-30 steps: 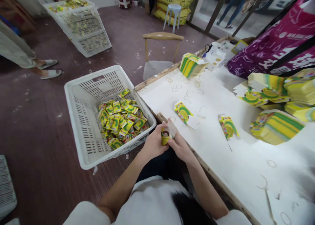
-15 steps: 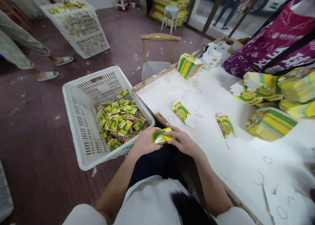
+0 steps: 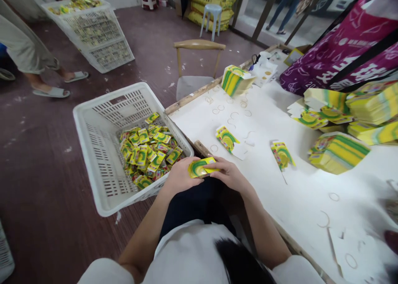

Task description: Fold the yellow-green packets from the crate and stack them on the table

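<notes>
Between my two hands, above my lap, is a small yellow-and-green box (image 3: 199,168) with a shiny clear part on its front. My left hand (image 3: 180,177) is closed around its left end. At the right end, the fingers of my right hand (image 3: 228,174) pinch the box. Left of my hands stands a white plastic crate (image 3: 104,188), its floor covered with many similar small yellow packages (image 3: 149,153). On the white table to the right lie two flat yellow cartons, one nearer (image 3: 228,141) and one farther right (image 3: 282,155).
Stacks of folded yellow cartons (image 3: 337,153) rest on the table (image 3: 264,197) at right, by a purple bag (image 3: 329,47). Rubber bands are scattered about. A wooden chair (image 3: 199,45) stands beyond the table edge. At upper left are stacked full crates (image 3: 102,39) and a person's legs (image 3: 27,47).
The view has shifted slightly. Both hands still hold the box, which is turned a little, with the right fingers closer along its end. The person's feet at left have moved slightly left.
</notes>
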`<state>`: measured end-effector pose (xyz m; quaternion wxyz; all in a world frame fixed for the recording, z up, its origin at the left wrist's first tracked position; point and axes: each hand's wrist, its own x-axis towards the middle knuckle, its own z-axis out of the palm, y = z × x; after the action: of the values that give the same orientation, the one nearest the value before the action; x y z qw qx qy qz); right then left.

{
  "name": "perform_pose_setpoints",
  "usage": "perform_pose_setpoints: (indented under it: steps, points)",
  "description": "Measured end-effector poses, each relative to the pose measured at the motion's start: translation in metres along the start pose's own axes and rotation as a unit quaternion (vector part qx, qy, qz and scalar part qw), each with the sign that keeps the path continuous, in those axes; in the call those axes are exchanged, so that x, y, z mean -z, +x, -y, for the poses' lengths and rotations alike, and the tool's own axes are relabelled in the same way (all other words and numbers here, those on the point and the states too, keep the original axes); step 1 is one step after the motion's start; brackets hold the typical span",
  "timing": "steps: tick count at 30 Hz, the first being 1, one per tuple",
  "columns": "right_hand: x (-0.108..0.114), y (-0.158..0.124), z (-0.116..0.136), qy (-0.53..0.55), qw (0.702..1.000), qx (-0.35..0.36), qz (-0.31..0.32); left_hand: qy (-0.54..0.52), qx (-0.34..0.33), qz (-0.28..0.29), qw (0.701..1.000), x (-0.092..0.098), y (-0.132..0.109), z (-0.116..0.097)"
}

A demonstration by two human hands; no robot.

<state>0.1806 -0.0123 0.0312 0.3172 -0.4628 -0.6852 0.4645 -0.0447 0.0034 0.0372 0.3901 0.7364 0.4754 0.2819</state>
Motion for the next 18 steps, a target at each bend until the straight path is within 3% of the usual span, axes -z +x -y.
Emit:
perform_pose_setpoints:
  steps: [6,10,13,14,16,18]
  points:
    - [0.007,-0.001,0.003,0.011,0.999,-0.008,0.032,-0.018,0.001,0.021,1.000,-0.007,-0.001,-0.001]
    - [-0.014,0.001,0.002,0.016,0.997,-0.020,-0.069,-0.030,0.012,-0.031,0.999,-0.012,-0.002,-0.002]
    - [-0.021,0.010,0.013,0.014,0.991,-0.017,-0.135,-0.158,0.070,-0.102,0.980,-0.017,-0.003,0.001]
    - [-0.019,0.012,0.022,0.004,0.988,-0.005,-0.153,-0.240,0.097,-0.155,0.953,-0.018,-0.003,0.003]
    - [-0.010,0.008,0.047,-0.007,0.986,0.036,-0.165,-0.406,0.153,-0.271,0.860,-0.020,-0.003,0.010]
    - [0.002,-0.012,0.078,0.025,0.989,0.071,-0.129,-0.503,0.197,-0.339,0.770,-0.022,-0.002,0.019]
